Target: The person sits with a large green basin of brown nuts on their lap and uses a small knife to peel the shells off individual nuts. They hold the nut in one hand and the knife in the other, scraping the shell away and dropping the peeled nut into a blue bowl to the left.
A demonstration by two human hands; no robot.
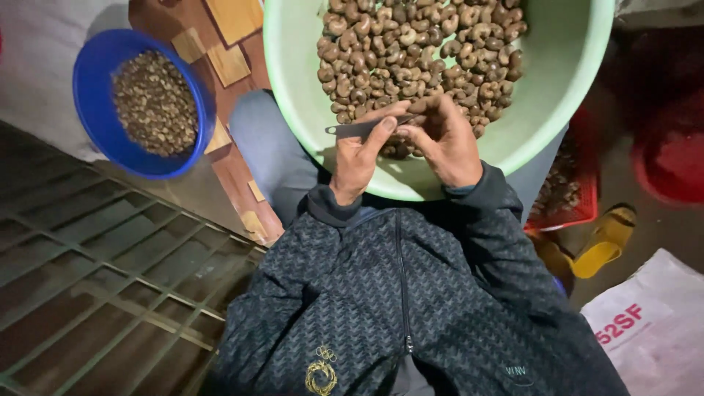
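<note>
My left hand (359, 158) grips the thin stiff blade (359, 129) by its handle end, while my right hand (444, 139) pinches a small, hard, light cashew (416, 107) at my fingertips.

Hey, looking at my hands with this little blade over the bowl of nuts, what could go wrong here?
The thin blade in your left hand points toward your right hand, whose fingers pinch a nut; a slip might cut them. The green basin rests on your lap and could tip, spilling nuts.
</note>
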